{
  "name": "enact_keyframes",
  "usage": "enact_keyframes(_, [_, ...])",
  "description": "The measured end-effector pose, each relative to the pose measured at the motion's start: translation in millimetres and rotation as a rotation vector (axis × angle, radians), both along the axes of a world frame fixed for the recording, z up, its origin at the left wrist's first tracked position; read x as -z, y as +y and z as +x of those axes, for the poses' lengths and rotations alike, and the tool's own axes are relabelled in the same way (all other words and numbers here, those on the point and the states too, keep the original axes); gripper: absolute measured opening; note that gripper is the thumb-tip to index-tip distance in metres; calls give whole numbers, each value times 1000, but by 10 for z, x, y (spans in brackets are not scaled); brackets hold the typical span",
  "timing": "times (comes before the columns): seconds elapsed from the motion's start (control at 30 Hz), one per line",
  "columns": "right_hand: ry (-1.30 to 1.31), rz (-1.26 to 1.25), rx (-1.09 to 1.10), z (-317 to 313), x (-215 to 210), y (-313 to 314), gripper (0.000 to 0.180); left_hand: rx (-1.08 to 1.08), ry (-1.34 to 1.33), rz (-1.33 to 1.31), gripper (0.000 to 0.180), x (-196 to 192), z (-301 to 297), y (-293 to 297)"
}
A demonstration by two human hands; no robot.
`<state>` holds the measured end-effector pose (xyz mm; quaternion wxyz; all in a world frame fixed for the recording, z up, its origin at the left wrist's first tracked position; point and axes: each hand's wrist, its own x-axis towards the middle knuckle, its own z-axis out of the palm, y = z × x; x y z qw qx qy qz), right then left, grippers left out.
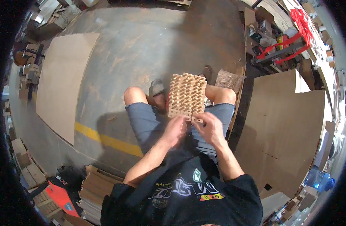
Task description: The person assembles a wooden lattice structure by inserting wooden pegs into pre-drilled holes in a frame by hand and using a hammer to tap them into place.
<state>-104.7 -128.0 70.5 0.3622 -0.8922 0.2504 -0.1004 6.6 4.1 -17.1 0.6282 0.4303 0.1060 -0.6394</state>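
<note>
Cardboard lattice (187, 95) on lap, 12 o'clock; left hand (175, 130), right hand (210, 128) pinching near edge, fitting strip; alignment needed.

The lattice (187, 96) is pale tan cardboard, a grid of small repeated cells with darker shadowed gaps. The shorts (146, 122) are faded blue-grey denim. The shirt (188, 196) is black with a print in white, green, yellow and red. The floor (150, 41) is mottled grey with rusty brown patches, crossed by a yellow stripe (109, 140). The sheets (285, 128) are plain brown, the board (65, 79) lighter beige. The straps (299, 22) are bright red. The bottle (319, 180) is translucent blue. The tool (62, 196) is orange-red and black.
</note>
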Motion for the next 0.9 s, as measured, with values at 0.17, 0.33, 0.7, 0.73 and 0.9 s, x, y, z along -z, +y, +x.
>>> enact_keyframes(0.17, [77, 315, -9, -15, -73, 260, 23, -10, -210, 22, 26, -229, -106, -102])
enact_keyframes(0.33, [-40, 373, 1, -56, 36, 274, 17, 26, -322, -7, 33, -178, -117, -73])
enact_keyframes(0.7, [-168, -186, 71, 125, 616, -206, 11, 32, -17, -3, 24, -60, -22, 40])
enact_keyframes(0.73, [-144, -186, 50, 129, 631, -198, 7, 30, -13, -7, 24, -59, -15, 47])
enact_keyframes(0.9, [-57, -331, -51, 126, 558, -210, 9, 10, 5, -6, 26, -20, 14, 49])
